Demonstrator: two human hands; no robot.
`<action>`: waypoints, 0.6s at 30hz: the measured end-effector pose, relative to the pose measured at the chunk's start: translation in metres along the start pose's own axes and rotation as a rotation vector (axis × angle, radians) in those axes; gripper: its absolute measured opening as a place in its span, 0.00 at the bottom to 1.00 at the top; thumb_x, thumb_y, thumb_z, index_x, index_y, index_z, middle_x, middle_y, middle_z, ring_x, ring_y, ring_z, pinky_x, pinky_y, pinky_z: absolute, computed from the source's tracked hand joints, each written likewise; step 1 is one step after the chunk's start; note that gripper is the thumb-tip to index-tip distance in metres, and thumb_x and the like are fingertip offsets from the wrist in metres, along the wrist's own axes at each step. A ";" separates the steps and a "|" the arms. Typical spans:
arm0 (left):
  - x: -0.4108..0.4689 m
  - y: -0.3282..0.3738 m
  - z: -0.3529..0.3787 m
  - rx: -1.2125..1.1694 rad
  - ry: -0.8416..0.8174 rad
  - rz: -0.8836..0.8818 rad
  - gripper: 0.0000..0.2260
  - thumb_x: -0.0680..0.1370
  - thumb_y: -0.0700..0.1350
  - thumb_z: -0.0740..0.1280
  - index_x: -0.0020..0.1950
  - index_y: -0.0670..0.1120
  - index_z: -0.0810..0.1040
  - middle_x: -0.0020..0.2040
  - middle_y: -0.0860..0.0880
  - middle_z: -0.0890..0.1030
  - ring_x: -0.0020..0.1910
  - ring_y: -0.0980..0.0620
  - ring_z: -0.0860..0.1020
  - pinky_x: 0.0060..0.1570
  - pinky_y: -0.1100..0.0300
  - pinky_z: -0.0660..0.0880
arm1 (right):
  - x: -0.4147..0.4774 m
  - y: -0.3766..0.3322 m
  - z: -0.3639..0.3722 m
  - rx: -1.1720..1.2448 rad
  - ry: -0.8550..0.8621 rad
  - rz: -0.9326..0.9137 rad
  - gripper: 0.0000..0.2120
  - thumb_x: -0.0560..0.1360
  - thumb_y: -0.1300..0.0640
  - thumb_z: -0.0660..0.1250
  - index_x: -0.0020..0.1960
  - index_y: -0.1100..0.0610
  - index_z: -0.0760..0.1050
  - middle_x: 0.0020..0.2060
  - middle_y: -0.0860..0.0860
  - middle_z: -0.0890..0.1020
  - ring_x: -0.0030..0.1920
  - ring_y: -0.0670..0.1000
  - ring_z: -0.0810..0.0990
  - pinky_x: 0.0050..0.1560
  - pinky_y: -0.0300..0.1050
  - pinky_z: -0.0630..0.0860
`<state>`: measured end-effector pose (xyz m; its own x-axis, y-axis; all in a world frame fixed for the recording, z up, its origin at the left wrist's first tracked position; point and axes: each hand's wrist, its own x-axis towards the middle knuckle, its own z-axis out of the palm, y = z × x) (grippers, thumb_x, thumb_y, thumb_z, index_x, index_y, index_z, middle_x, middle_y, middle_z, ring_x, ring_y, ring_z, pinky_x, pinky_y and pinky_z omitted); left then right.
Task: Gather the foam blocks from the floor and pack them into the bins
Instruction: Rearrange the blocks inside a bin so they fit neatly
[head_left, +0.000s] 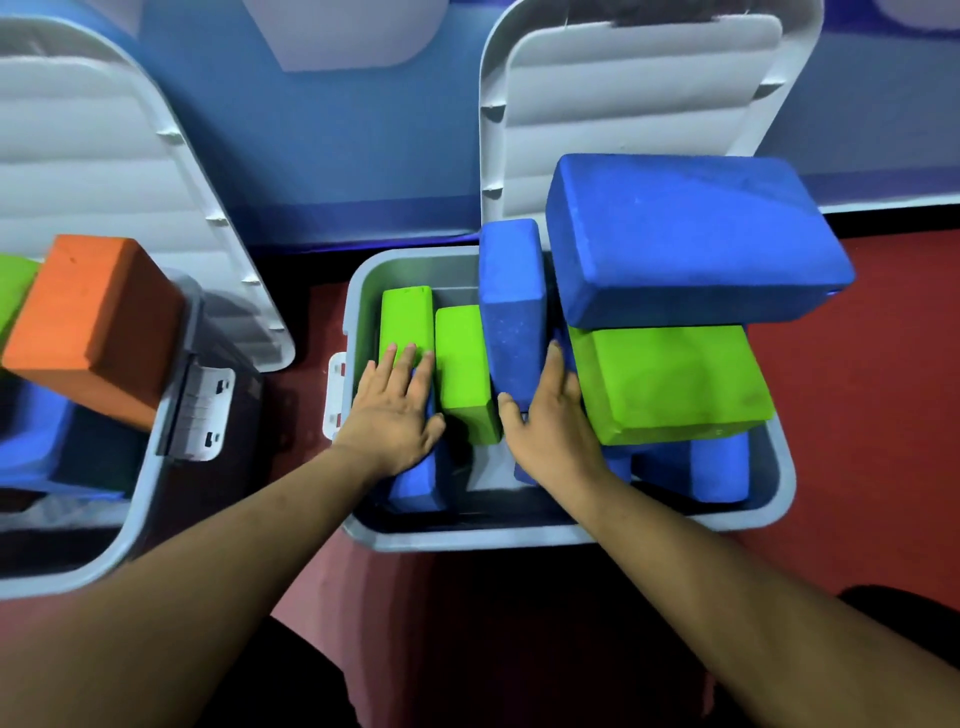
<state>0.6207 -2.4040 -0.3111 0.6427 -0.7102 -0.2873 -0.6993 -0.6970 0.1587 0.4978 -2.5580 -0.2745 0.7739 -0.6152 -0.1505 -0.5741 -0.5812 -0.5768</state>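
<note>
A grey bin (571, 538) in the middle holds several foam blocks standing on edge. My left hand (397, 410) lies flat with straight fingers on a blue block (415, 483) and reaches the far-left green block (407, 317). A second green block (465, 371) stands beside it. My right hand (553, 423) grips the near end of an upright blue block (511, 306), thumb on its left side and fingers on its right. A large green block (675, 382) lies on top at the right, with a big blue block (691, 239) stacked over it.
A second grey bin (150, 499) at the left holds an orange block (96, 325), a green one (15, 291) and blue ones. Both white lids (623, 104) lean open against the blue wall. Red floor (872, 415) surrounds the bins.
</note>
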 end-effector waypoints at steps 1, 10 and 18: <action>-0.001 0.002 0.000 0.017 -0.005 -0.008 0.44 0.68 0.66 0.38 0.81 0.44 0.47 0.80 0.40 0.47 0.79 0.39 0.43 0.75 0.44 0.41 | 0.003 -0.002 -0.002 0.034 0.017 -0.033 0.40 0.78 0.48 0.65 0.80 0.60 0.46 0.74 0.64 0.60 0.71 0.64 0.66 0.65 0.55 0.70; 0.007 0.004 0.011 0.046 -0.020 -0.027 0.45 0.66 0.66 0.35 0.81 0.45 0.44 0.81 0.41 0.44 0.79 0.41 0.41 0.75 0.46 0.38 | 0.042 -0.033 0.003 0.223 0.244 0.018 0.38 0.75 0.42 0.68 0.70 0.69 0.61 0.62 0.66 0.73 0.62 0.65 0.72 0.58 0.53 0.71; 0.007 -0.001 0.001 -0.088 -0.089 -0.053 0.44 0.67 0.66 0.41 0.81 0.51 0.44 0.81 0.47 0.43 0.79 0.48 0.40 0.75 0.51 0.37 | 0.088 -0.078 -0.024 -0.082 0.201 -0.020 0.45 0.72 0.37 0.69 0.77 0.59 0.53 0.67 0.60 0.68 0.62 0.63 0.74 0.57 0.52 0.74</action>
<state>0.6256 -2.4085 -0.3141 0.6454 -0.6630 -0.3793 -0.6319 -0.7424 0.2224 0.6040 -2.5791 -0.2235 0.7215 -0.6918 0.0282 -0.5850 -0.6309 -0.5096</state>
